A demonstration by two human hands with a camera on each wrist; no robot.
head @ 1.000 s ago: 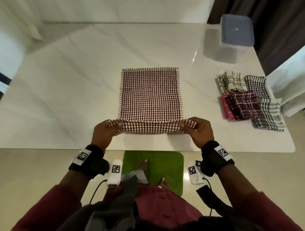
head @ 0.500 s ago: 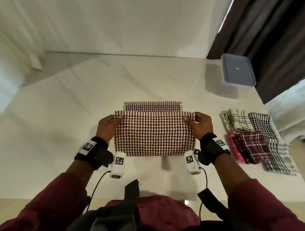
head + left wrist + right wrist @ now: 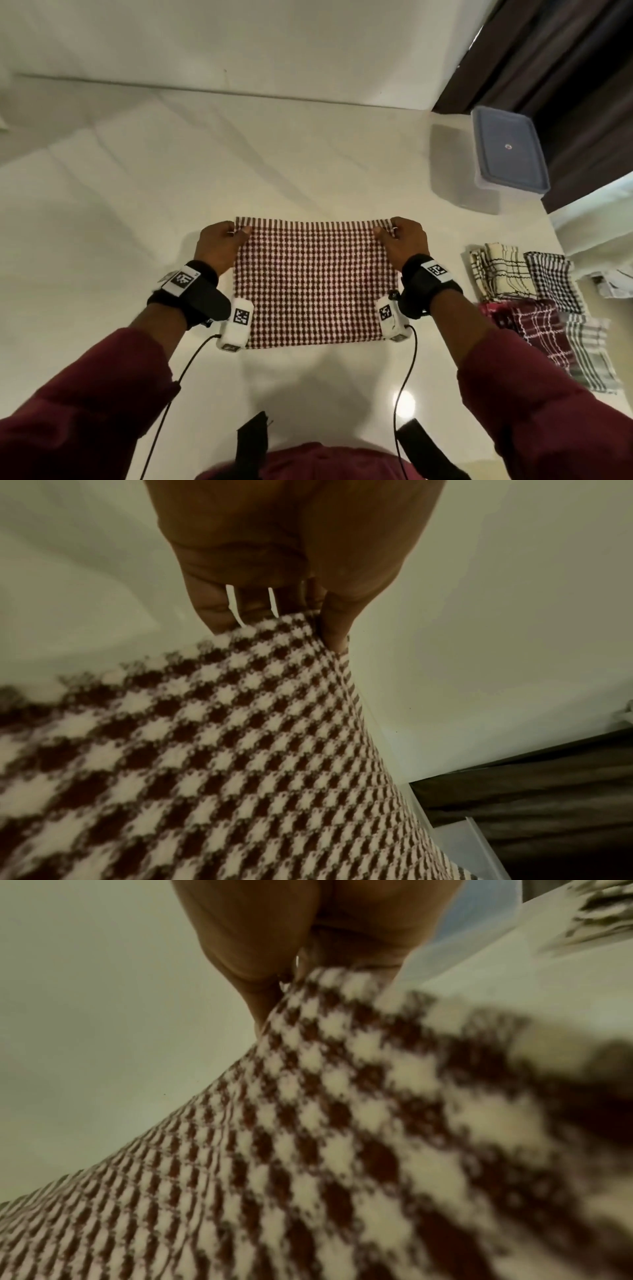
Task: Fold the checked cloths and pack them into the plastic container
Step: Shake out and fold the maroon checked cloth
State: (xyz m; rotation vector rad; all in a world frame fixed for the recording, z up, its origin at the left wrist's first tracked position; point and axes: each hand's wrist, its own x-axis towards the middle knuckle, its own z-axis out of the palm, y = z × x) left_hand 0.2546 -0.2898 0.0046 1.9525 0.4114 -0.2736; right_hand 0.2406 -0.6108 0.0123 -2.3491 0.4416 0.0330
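A maroon-and-white checked cloth [image 3: 315, 284] lies folded in half on the white table [image 3: 137, 212]. My left hand [image 3: 221, 241] pinches its far left corner, and my right hand [image 3: 402, 238] pinches the far right corner. In the left wrist view the cloth [image 3: 240, 764] runs up to the left hand [image 3: 294, 610], thumb and fingers closed on the corner. The right wrist view shows the cloth [image 3: 342, 1123] pinched the same way by the right hand [image 3: 291, 988]. The plastic container [image 3: 507, 154], lid on, stands at the far right table corner.
Several checked cloths [image 3: 534, 308] lie in a loose pile at the table's right edge. A dark curtain [image 3: 555, 51] hangs behind the container. A pale wall runs along the back of the table.
Both hands carried the cloth's near edge away from me and over onto its far edge, so the cloth is now folded in half. The head camera tilted forward.
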